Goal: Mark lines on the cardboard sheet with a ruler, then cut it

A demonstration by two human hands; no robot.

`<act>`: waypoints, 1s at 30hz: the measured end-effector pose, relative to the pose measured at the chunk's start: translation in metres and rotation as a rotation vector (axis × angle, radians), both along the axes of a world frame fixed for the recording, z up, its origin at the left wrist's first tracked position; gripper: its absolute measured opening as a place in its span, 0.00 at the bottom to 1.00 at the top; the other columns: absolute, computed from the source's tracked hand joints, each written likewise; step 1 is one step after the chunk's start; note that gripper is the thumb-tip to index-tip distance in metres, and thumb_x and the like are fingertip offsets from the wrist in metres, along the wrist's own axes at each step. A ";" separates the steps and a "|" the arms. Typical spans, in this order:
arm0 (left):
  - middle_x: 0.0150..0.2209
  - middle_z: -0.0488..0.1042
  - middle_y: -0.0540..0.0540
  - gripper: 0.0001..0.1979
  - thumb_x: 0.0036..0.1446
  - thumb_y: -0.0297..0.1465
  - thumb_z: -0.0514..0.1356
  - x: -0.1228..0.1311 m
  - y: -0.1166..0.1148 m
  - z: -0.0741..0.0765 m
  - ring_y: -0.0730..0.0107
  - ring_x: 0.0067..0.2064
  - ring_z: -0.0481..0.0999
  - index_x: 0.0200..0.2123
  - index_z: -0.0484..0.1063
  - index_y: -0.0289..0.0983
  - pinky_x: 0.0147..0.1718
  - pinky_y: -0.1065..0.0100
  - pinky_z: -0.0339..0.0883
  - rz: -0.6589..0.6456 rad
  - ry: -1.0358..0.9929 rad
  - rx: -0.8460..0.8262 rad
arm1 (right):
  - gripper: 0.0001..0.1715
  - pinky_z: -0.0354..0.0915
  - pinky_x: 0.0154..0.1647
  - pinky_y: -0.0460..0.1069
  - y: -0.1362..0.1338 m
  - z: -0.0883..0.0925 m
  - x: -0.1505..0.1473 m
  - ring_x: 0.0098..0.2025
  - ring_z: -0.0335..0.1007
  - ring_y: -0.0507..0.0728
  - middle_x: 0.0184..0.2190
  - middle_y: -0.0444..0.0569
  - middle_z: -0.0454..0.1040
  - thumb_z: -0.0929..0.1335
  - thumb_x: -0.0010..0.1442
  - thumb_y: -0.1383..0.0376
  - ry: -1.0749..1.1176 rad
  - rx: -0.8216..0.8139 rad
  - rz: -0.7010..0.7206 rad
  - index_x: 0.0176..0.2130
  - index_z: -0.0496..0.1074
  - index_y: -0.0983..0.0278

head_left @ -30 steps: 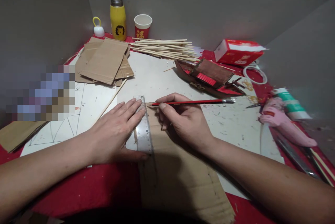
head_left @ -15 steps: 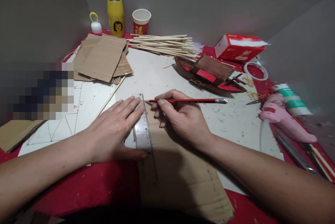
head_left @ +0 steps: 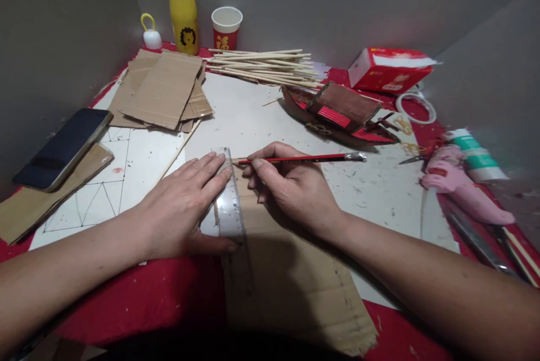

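Observation:
My left hand [head_left: 185, 198] lies flat with its fingers stretched out and thumb spread. It presses a clear plastic ruler [head_left: 231, 212] onto a piece of brown cardboard [head_left: 282, 271]. In my right hand [head_left: 291, 189], a red and black pencil [head_left: 312, 158] is pinched between thumb and fingers. The pencil's tip is close to the ruler's right edge, near its far end; whether it touches the cardboard I cannot tell. Faint pencil marks run along the cardboard's right side.
Cardboard pieces [head_left: 162, 91], thin wooden sticks [head_left: 265, 66] and a brown model boat [head_left: 341, 116] lie farther back. A phone [head_left: 63, 147] rests at left on cardboard. A pink glue gun [head_left: 464, 186] is at right. A yellow bottle [head_left: 183, 21] and paper cup [head_left: 226, 26] stand behind.
The pencil's back end has tipped slightly upward in my right hand. The left hand and ruler stay in place. The whole view has shifted a little.

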State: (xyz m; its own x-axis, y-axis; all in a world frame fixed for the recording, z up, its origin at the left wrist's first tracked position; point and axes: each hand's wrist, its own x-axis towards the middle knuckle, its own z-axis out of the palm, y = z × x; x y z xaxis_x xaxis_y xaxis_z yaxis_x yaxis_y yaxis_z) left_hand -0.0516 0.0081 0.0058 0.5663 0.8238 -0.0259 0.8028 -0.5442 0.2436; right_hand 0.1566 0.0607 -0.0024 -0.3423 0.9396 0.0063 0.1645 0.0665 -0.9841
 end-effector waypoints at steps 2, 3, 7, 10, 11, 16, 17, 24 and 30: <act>0.71 0.50 0.26 0.57 0.48 0.61 0.63 0.000 0.000 0.000 0.40 0.71 0.51 0.69 0.53 0.28 0.67 0.45 0.52 -0.006 0.005 0.015 | 0.08 0.65 0.19 0.44 -0.001 0.001 0.000 0.22 0.67 0.48 0.25 0.44 0.74 0.67 0.63 0.60 -0.002 -0.013 -0.008 0.34 0.69 0.63; 0.71 0.50 0.26 0.57 0.48 0.61 0.63 0.000 0.000 0.000 0.40 0.71 0.51 0.69 0.53 0.28 0.67 0.45 0.52 -0.009 0.010 0.024 | 0.08 0.64 0.19 0.44 -0.002 0.001 0.000 0.21 0.67 0.48 0.25 0.43 0.73 0.67 0.62 0.61 0.002 -0.022 -0.012 0.34 0.69 0.63; 0.70 0.51 0.24 0.58 0.49 0.61 0.62 0.000 -0.001 -0.001 0.39 0.71 0.53 0.69 0.54 0.24 0.66 0.44 0.54 -0.025 0.020 0.046 | 0.08 0.62 0.18 0.45 -0.003 0.001 0.001 0.20 0.65 0.49 0.23 0.43 0.72 0.67 0.61 0.62 0.019 -0.042 -0.011 0.32 0.68 0.62; 0.70 0.52 0.23 0.58 0.48 0.61 0.62 0.000 -0.001 -0.001 0.38 0.71 0.53 0.68 0.54 0.24 0.65 0.44 0.55 -0.026 0.026 0.046 | 0.09 0.58 0.18 0.46 -0.002 0.000 0.001 0.19 0.61 0.49 0.21 0.42 0.70 0.67 0.61 0.63 0.001 -0.018 -0.002 0.29 0.67 0.61; 0.70 0.52 0.23 0.58 0.48 0.61 0.62 0.000 -0.001 0.000 0.38 0.71 0.53 0.69 0.54 0.24 0.65 0.44 0.55 -0.024 0.028 0.045 | 0.10 0.57 0.18 0.46 -0.002 0.000 0.002 0.19 0.60 0.49 0.20 0.42 0.69 0.67 0.61 0.63 -0.006 -0.006 0.002 0.28 0.66 0.61; 0.70 0.52 0.24 0.57 0.48 0.61 0.63 -0.001 -0.001 0.000 0.39 0.71 0.53 0.69 0.54 0.25 0.66 0.45 0.53 -0.023 0.014 0.042 | 0.11 0.56 0.21 0.48 -0.003 0.002 0.002 0.21 0.59 0.51 0.18 0.41 0.66 0.67 0.60 0.65 -0.027 0.028 0.010 0.26 0.66 0.60; 0.70 0.51 0.24 0.57 0.49 0.60 0.63 -0.001 -0.001 0.000 0.38 0.71 0.52 0.69 0.54 0.25 0.66 0.45 0.53 -0.024 0.009 0.043 | 0.11 0.56 0.21 0.48 -0.003 0.002 0.002 0.21 0.59 0.51 0.18 0.41 0.66 0.68 0.60 0.65 -0.026 0.027 0.007 0.25 0.66 0.60; 0.71 0.51 0.25 0.57 0.49 0.61 0.62 0.000 0.000 -0.001 0.40 0.71 0.52 0.69 0.53 0.26 0.66 0.46 0.53 -0.021 0.016 0.039 | 0.11 0.52 0.20 0.47 -0.004 -0.001 0.003 0.19 0.56 0.49 0.17 0.40 0.65 0.66 0.61 0.65 0.000 0.045 -0.012 0.27 0.66 0.61; 0.70 0.51 0.24 0.57 0.50 0.61 0.61 0.001 -0.001 0.001 0.39 0.71 0.53 0.69 0.54 0.25 0.66 0.46 0.54 -0.031 0.039 0.054 | 0.11 0.55 0.23 0.47 -0.006 0.002 0.003 0.23 0.59 0.50 0.19 0.41 0.66 0.66 0.59 0.67 -0.074 0.127 -0.016 0.25 0.65 0.62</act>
